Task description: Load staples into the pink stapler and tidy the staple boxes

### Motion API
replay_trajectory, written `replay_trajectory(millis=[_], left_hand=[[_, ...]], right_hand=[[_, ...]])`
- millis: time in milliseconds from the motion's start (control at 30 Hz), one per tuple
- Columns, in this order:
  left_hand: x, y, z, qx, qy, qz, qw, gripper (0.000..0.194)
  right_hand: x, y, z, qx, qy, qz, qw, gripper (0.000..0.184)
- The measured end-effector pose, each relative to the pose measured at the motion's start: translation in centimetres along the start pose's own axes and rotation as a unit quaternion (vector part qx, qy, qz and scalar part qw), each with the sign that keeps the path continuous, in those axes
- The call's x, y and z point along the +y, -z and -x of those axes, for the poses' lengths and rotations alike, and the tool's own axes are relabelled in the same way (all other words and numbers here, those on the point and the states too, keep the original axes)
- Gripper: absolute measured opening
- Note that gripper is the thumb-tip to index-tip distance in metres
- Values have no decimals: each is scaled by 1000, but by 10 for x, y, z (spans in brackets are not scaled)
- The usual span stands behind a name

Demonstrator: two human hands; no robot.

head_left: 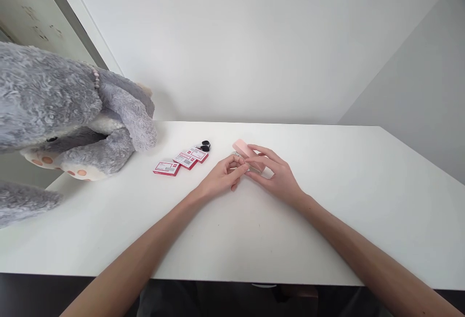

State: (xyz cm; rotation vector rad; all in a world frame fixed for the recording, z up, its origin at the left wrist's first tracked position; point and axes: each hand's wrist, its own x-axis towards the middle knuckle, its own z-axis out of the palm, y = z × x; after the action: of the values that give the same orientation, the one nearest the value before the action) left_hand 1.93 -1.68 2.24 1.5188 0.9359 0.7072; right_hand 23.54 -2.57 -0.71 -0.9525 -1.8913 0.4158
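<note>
A pink stapler lies on the white table, tilted up at its far end. My right hand rests against its near side, fingers curled round it. My left hand meets it from the left, fingertips pinched at the stapler's near end on something too small to make out.
Three red-and-white staple boxes lie in a row left of my hands, with a small black staple remover behind them. A big grey plush toy sits on the table's left end. White walls stand behind.
</note>
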Motion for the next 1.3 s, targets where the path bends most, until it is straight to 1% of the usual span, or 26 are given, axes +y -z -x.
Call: replay_trajectory(millis=[167,267,333,400,467,533,567,633,667,700,767,833,867,900,967,1033,1100,1233,1300], left_hand=[[1,1,0,-9,-6,-9,1000,41],[4,0,1,-16,-16,-16,1000,41],[6,-1,2,-3,-12,-5,1000,43],[8,-3,4,16,-6,7,1000,45],[9,-6,5,30,-9,-7,999,43],[8,-10,6,46,-38,-57,997,37],[7,-11,6,56,-63,-91,992,34],[4,-15,6,77,-134,-165,974,28],[2,-16,6,87,-180,-204,958,25],[0,-16,6,96,-226,-244,938,22],[-2,-16,6,122,-310,-323,886,15],[-4,-14,5,149,-355,-391,836,9],[-5,-13,4,156,-360,-420,818,8],[-5,-12,4,154,-358,-445,806,10],[-7,-10,3,124,-342,-485,796,23],[-10,-8,2,90,-320,-508,795,35],[-12,-7,1,80,-299,-517,798,40],[-14,-4,-1,100,-258,-521,807,42],[-17,-1,-3,123,-238,-525,808,42]], right_hand=[[2,0,0,28,38,18,999,22],[-2,0,0,34,34,12,999,19],[-5,1,-2,42,18,-2,999,15],[-7,3,-5,68,-22,-24,997,14],[-6,7,-7,109,-93,-67,987,20],[-3,11,-9,141,-194,-119,964,30],[-2,13,-10,144,-249,-144,947,36],[1,15,-10,131,-348,-195,907,45],[1,15,-10,121,-380,-223,889,47],[2,14,-10,112,-396,-254,875,48],[3,12,-10,106,-391,-312,859,44],[3,10,-10,100,-369,-343,858,39],[3,9,-10,98,-362,-348,859,38],[4,9,-10,97,-358,-349,860,37],[5,10,-10,106,-357,-343,862,35],[8,10,-10,119,-358,-338,862,35],[10,11,-11,124,-355,-335,864,35],[14,11,-10,118,-349,-335,868,36],[14,11,-10,115,-349,-330,870,36]])
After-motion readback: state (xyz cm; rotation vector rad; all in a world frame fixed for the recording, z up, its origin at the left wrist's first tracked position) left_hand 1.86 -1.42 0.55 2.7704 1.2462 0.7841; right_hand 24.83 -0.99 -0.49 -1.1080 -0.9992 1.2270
